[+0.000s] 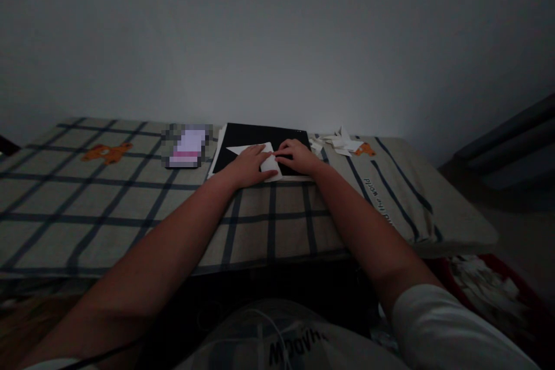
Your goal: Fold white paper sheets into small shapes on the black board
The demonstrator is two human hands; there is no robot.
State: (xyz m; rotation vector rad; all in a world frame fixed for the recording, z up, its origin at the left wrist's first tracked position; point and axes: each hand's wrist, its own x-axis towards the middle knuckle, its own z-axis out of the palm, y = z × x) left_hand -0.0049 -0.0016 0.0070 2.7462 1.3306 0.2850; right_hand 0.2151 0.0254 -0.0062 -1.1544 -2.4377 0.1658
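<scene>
A folded sheet of white paper, with a pointed corner reaching left, lies on a black flat board or folder. My left hand rests flat across the paper, fingers and thumb spread, pressing on it. At the paper's right edge, my right hand has its thumb and fingertips brought together, pinching at the paper. The exact fold under the fingers is too dark and small to make out. White sheets show beneath the black board's left and front edges.
A phone with a lit screen lies to the left on the checked tablecloth. Several folded white paper pieces sit right of the board. A wall stands behind the table. Below right is a red container with pale papers.
</scene>
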